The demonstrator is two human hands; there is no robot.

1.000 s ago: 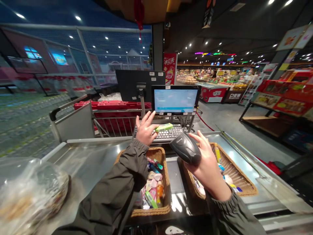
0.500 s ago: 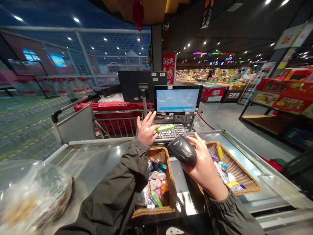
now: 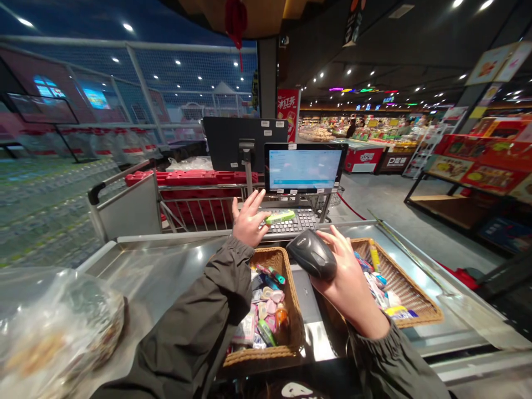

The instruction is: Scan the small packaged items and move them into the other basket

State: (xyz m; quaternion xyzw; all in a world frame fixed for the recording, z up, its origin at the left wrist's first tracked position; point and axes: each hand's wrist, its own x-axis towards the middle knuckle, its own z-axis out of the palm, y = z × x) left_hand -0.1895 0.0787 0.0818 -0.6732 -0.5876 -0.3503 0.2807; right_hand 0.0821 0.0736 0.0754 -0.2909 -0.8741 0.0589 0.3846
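My left hand (image 3: pixel 249 223) pinches a slim green packet (image 3: pixel 281 216) between thumb and fingers, while other fingers stretch upward. The packet is over the keyboard (image 3: pixel 305 220), below the lit screen (image 3: pixel 305 169). In my right hand (image 3: pixel 348 285) is a black handheld barcode scanner (image 3: pixel 312 255), its head turned left, toward the packet; the handle is hidden by the hand. Below and between my forearms, a wicker basket (image 3: pixel 296 310) holds many small packaged goods. Another wicker basket (image 3: pixel 409 288), partly behind my right hand, has tubes and small packs in it.
A clear plastic bag (image 3: pixel 70 316) with food inside lies on the metal counter (image 3: pixel 166 266) at the left. Beyond the counter are a trolley (image 3: pixel 199 213) and the back of a second monitor (image 3: pixel 228 144). Boxed goods (image 3: pixel 486 149) stand on a rack to the right.
The view has shifted slightly, with the screen a little further right. Both hands keep almost the same pose, still holding the packet and the scanner.
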